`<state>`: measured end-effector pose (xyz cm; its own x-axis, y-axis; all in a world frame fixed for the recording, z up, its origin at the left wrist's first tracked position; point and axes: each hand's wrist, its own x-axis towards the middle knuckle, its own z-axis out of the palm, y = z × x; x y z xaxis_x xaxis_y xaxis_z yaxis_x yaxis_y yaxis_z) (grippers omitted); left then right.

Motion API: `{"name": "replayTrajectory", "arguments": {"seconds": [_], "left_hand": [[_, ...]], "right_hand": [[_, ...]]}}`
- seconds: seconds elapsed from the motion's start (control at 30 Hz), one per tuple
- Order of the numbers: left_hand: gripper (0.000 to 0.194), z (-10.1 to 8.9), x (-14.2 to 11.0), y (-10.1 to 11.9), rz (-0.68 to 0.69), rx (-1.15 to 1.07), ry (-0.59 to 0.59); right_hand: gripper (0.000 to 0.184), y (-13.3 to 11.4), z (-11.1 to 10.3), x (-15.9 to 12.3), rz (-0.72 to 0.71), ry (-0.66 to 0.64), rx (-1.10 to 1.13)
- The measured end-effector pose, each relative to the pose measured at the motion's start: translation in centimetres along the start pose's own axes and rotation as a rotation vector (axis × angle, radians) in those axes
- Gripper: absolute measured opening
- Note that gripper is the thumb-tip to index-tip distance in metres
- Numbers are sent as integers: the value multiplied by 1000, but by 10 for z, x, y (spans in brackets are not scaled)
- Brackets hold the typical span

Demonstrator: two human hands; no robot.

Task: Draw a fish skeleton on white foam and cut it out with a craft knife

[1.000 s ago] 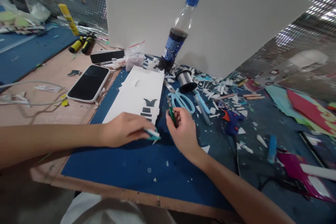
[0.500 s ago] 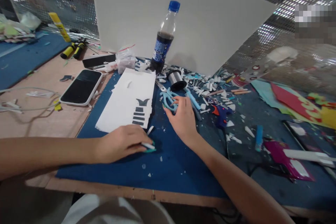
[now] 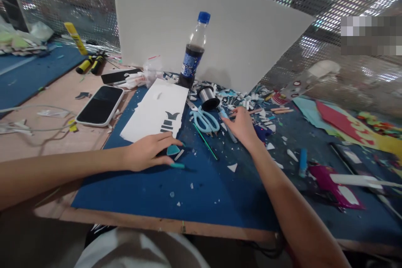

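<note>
My left hand [image 3: 152, 150] rests by the lower edge of a white sheet [image 3: 147, 113] with dark cut-out shapes. Its long-nailed fingers are apart. A small teal piece [image 3: 173, 150] shows between thumb and fingers, and a narrow white strip [image 3: 179, 154] lies beside it; neither looks gripped. Further right, my right hand [image 3: 245, 127] has its thumb and curled fingers at a light blue utility knife [image 3: 223, 114], apparently pinching it. Light blue scissors [image 3: 205, 120] lie left of that knife. A thin green-and-black stick [image 3: 205, 141] lies on the blue mat [image 3: 201, 192].
Behind the sheet stands a cola bottle [image 3: 191, 54], near a wire spool [image 3: 208, 98] and heaped scraps. A phone [image 3: 100, 105] lies at left. On the right are a dark blue glue gun [image 3: 263, 132], a purple packet [image 3: 337, 186] and coloured sheets [image 3: 336, 119].
My right hand has moved right from the scissors to the knife, uncovering the green-and-black stick. My left hand's fingers have spread; the white strip they held now lies on the mat.
</note>
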<state>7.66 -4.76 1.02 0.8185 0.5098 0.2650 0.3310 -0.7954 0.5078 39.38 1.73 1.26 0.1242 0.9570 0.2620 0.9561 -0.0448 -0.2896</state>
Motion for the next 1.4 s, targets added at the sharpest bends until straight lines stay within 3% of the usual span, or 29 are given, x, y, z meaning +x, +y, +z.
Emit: {"name": "replayTrajectory", "arguments": {"seconds": [0.2, 0.37, 0.5, 0.63, 0.73, 0.83, 0.93, 1.03, 1.1, 1.17, 1.23, 1.3, 1.4], "left_hand": [[41, 5, -2, 2, 34, 85, -15], [44, 11, -5, 0, 71, 159, 39], [35, 11, -2, 0, 139, 142, 23], [40, 10, 1, -1, 153, 147, -29], [46, 10, 2, -2, 157, 158, -21], [48, 12, 2, -4, 134, 159, 0], [46, 14, 1, -3, 107, 145, 16], [45, 14, 0, 1, 72, 163, 76], [50, 12, -1, 5, 62, 197, 160], [57, 10, -2, 9, 77, 227, 267], [59, 8, -3, 12, 127, 236, 325], [48, 7, -5, 13, 210, 266, 292], [35, 7, -8, 16, 302, 362, 228]], "right_hand": [[36, 1, 1, 1, -12, -80, 51], [38, -4, -5, 1, -20, -104, 55], [44, -9, -15, -3, -49, -101, 47], [37, -15, -30, -11, -50, -131, 55], [27, -28, -41, -21, -31, -195, 274], [20, -50, -51, -35, 1, -181, 673], [30, -69, -61, -50, 13, -342, 1072], [50, -79, -65, -64, -58, -540, 1272], [43, -81, -63, -74, -129, -651, 1311], [32, -84, -58, -87, -183, -671, 1311], [43, -90, -51, -101, -311, -714, 1191], [50, -96, -46, -113, -436, -795, 1104], [52, -105, -41, -123, -539, -781, 1087]]}}
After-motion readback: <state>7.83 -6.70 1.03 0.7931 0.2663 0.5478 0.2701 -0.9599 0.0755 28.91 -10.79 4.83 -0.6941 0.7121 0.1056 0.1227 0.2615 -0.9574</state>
